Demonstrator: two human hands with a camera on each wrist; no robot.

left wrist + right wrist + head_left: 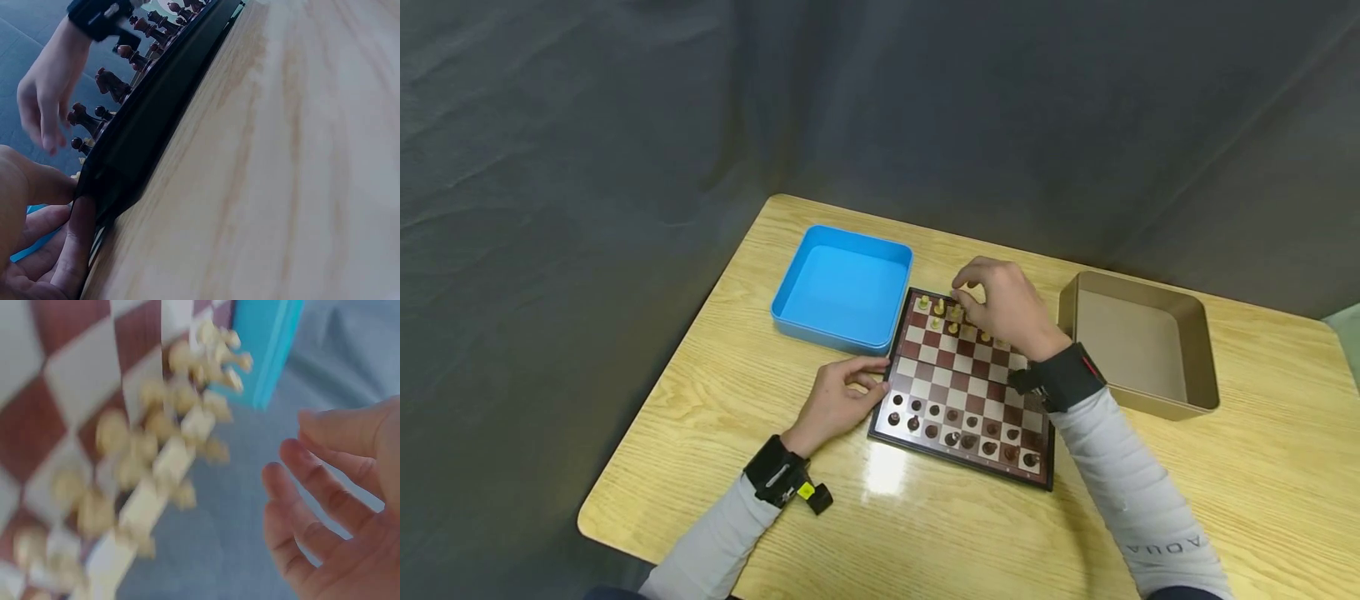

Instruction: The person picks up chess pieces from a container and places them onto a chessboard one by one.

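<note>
A brown-and-white chessboard [942, 376] lies on the table with chess pieces standing on it. My left hand [838, 396] grips its left edge, thumb and fingers at the rim; the left wrist view shows the fingertips [80, 219] against the board's dark side. Over the far side hovers my right hand [1011, 308], its fingers loosely bent and holding nothing in the right wrist view. Pale pieces [939, 307] stand in rows at the far edge, partly hidden by that hand. Dark pieces [952, 438] fill two rows along the near edge.
A blue open box [827, 333] sits left of the board's far corner, close to its edge. On the right stands a beige open box [1161, 406]. A dark curtain [925, 125] hangs behind the wooden table [700, 442].
</note>
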